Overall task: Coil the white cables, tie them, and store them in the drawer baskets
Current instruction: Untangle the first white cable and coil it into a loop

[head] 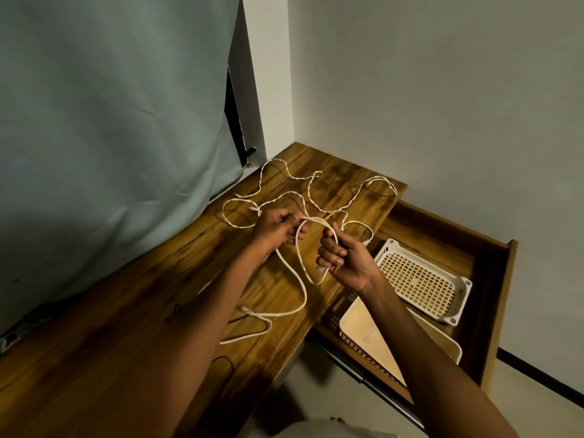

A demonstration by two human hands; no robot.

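Note:
A thick white cable (292,273) runs in loops over the wooden desk (126,311). My left hand (278,230) pinches one part of it, and my right hand (341,259) grips a loop of the same cable just to the right, above the desk. A thinner twisted white cable (297,197) lies tangled further back on the desk. To the right, the open drawer (493,279) holds two white baskets: a perforated one (420,279) at the back and another (373,339) in front, partly hidden by my right forearm.
A grey-blue curtain (110,121) hangs along the desk's left side. A white wall meets the desk's far corner. A thin dark wire (249,320) lies on the desk near the front. Floor shows below the drawer.

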